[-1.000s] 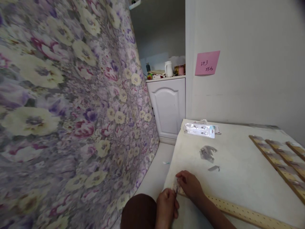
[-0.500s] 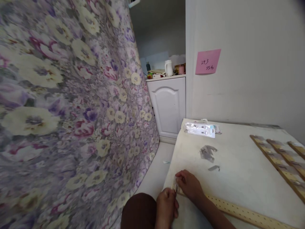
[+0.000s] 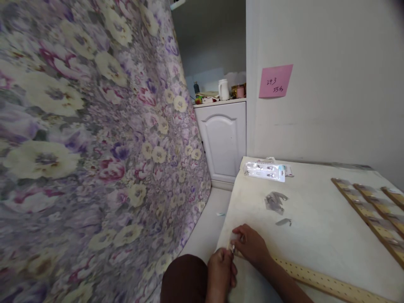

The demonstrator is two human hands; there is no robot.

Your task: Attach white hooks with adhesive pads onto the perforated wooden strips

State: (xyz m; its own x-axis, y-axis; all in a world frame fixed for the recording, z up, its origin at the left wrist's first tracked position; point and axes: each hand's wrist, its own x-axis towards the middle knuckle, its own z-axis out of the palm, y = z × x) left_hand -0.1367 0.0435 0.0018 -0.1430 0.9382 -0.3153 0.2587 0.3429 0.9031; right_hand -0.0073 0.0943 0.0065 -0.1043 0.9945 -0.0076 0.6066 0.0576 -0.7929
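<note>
My left hand [image 3: 220, 269] is closed at the near left edge of the table, its thumb and forefinger pinching a small shiny metal piece [image 3: 233, 248]. Just to the right, my right hand [image 3: 251, 246] curls its fingers over the left end of a perforated wooden strip [image 3: 318, 275]. Its thumb is close to the metal piece; what it grips, if anything, is hidden. The strip runs along the front edge, partly under my right forearm. Farther in lie a small grey pile of thin pieces [image 3: 274, 202] and one separate grey piece [image 3: 284, 221].
A clear blister pack [image 3: 264, 171] with small metal items lies at the table's [image 3: 311, 227] back left. Several wooden strips [image 3: 368, 210] holding small packs are at right. A floral curtain [image 3: 104, 147] hangs at left; beyond is a white cabinet [image 3: 222, 143]. My knee [image 3: 184, 277] is below.
My right thumb and fingers have shifted slightly, and the metal piece between my hands shows more clearly. My left hand and the things on the table have hardly moved.
</note>
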